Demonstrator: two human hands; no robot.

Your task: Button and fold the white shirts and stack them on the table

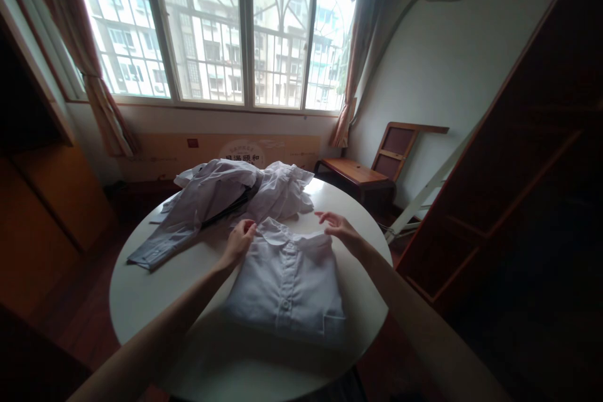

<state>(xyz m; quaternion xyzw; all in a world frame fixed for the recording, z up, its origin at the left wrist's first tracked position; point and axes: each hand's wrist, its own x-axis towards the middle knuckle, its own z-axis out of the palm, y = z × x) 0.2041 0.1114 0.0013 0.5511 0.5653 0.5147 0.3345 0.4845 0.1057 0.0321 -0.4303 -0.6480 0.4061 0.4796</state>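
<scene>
A white button-up shirt (287, 286) lies folded on the round white table (155, 320), its collar at the far end and its button strip facing up. At the collar's left corner, my left hand (240, 239) has its thumb and fingers pinched together on the shirt's edge. By the far right corner, my right hand (340, 229) is raised a little with its fingers curved and apart, close to the shirt with nothing in them. Just beyond the folded shirt sits a loose heap of pale shirts (211, 191), one grey sleeve stretching left across the table.
Behind the table on the right are a low wooden bench (351, 171) and a leaning wooden frame with a dark panel (394, 149). A white ladder-like stand (424, 201) leans near a dark wooden door (490, 201). A printed cardboard box (188, 157) lies below the window.
</scene>
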